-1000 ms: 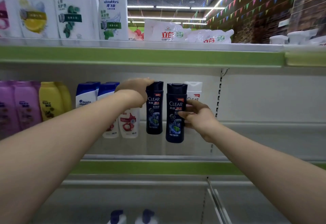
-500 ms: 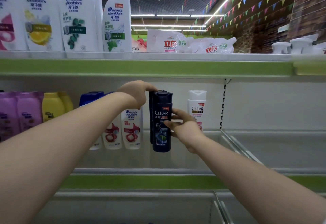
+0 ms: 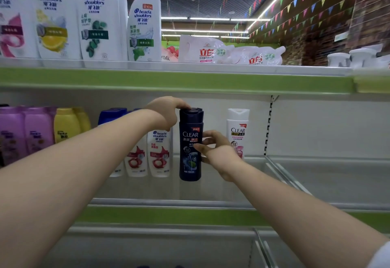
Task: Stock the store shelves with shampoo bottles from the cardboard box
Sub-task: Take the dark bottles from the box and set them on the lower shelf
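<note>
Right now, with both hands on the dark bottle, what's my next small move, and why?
Likely release it and pull back. The dark bottle stands upright, label out, base about level with the white bottles beside it. The right hand pinches its side and the left hand grips its cap, so it seems placed.

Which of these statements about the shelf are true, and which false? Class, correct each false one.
1. The left hand grips a dark cap. True.
2. The right hand holds the dark bottle by its base. False: it pinches the bottle's middle.
3. A white bottle stands right of the dark bottle. True.
4. The yellow bottles stand on the top shelf. False: they share the dark bottle's shelf, far to its left.
5. The dark bottle lies flat. False: it is upright.
</note>
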Demonstrator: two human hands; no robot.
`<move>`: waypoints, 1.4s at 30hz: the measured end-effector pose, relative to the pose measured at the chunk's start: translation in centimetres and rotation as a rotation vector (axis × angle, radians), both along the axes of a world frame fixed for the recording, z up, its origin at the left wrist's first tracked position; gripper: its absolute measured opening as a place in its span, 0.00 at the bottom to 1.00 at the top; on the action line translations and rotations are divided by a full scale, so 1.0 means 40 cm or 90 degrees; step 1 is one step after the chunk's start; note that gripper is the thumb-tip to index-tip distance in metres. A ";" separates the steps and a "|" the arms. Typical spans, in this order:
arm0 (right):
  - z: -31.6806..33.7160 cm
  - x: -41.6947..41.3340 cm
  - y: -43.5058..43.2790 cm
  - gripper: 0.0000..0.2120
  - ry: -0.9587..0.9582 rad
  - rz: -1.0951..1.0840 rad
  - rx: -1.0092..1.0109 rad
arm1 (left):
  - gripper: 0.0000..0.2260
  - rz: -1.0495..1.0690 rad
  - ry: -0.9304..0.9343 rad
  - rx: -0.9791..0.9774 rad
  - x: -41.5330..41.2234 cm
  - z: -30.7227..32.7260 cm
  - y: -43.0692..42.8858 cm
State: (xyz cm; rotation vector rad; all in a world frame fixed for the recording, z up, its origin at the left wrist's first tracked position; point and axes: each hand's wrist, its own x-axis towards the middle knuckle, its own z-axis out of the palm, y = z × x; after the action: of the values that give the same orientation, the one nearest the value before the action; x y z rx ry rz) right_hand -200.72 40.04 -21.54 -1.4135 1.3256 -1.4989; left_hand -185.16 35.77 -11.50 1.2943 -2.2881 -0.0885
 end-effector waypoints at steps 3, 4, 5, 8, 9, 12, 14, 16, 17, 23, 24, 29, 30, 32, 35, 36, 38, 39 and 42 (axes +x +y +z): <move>0.003 0.003 -0.002 0.11 0.001 0.002 0.007 | 0.34 0.001 0.013 0.002 -0.003 -0.008 0.000; 0.003 0.004 -0.003 0.11 -0.004 0.001 0.010 | 0.34 -0.002 0.024 0.007 -0.005 -0.013 0.001; 0.002 0.003 -0.004 0.11 -0.007 0.000 0.013 | 0.34 -0.006 0.037 0.010 -0.007 -0.018 0.001; -0.006 -0.006 0.002 0.12 0.010 -0.004 0.047 | 0.35 0.000 0.100 0.008 -0.006 -0.038 0.008; -0.011 -0.011 0.005 0.14 0.022 -0.004 0.063 | 0.35 0.016 0.119 0.002 -0.003 -0.043 0.014; -0.031 -0.021 0.018 0.19 0.051 -0.019 0.115 | 0.33 0.073 0.194 0.012 0.015 -0.077 0.032; -0.040 -0.024 0.026 0.21 0.040 -0.042 0.140 | 0.27 0.078 0.279 0.013 0.040 -0.113 0.051; -0.044 -0.019 0.035 0.22 0.040 -0.071 0.163 | 0.21 0.052 0.299 -0.052 0.067 -0.141 0.073; -0.043 -0.016 0.040 0.23 0.045 -0.085 0.169 | 0.20 0.030 0.284 -0.089 0.076 -0.150 0.078; -0.019 0.049 0.071 0.30 0.030 -0.139 0.164 | 0.19 -0.072 0.184 -0.057 0.083 -0.144 0.087; -0.017 0.058 0.075 0.31 0.030 -0.150 0.164 | 0.20 -0.067 0.181 -0.040 0.081 -0.137 0.083; 0.002 0.074 0.096 0.32 0.044 -0.189 0.167 | 0.24 -0.002 0.047 -0.050 0.084 -0.082 0.069; 0.004 0.075 0.099 0.31 0.043 -0.190 0.167 | 0.24 0.003 0.024 -0.054 0.090 -0.076 0.066; 0.007 0.074 0.103 0.31 0.042 -0.189 0.164 | 0.25 0.012 -0.015 -0.075 0.105 -0.057 0.057; 0.002 0.075 0.108 0.29 0.050 -0.184 0.165 | 0.24 0.024 -0.070 -0.054 0.129 -0.026 0.043; -0.001 0.074 0.109 0.28 0.052 -0.184 0.163 | 0.23 0.024 -0.077 -0.033 0.132 -0.019 0.041; -0.003 0.073 0.110 0.28 0.053 -0.190 0.159 | 0.20 0.022 -0.086 -0.013 0.134 -0.013 0.039; -0.003 0.071 0.111 0.28 0.052 -0.192 0.159 | 0.19 0.024 -0.088 -0.015 0.132 -0.012 0.039; -0.008 0.074 0.112 0.27 0.045 -0.189 0.153 | 0.18 0.044 -0.092 -0.036 0.127 -0.014 0.042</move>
State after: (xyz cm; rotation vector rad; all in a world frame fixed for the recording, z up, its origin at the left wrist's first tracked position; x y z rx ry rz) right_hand -197.74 44.50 -21.84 -1.1640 1.7569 -1.4245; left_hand -180.08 37.47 -12.04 1.3893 -2.3441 0.0959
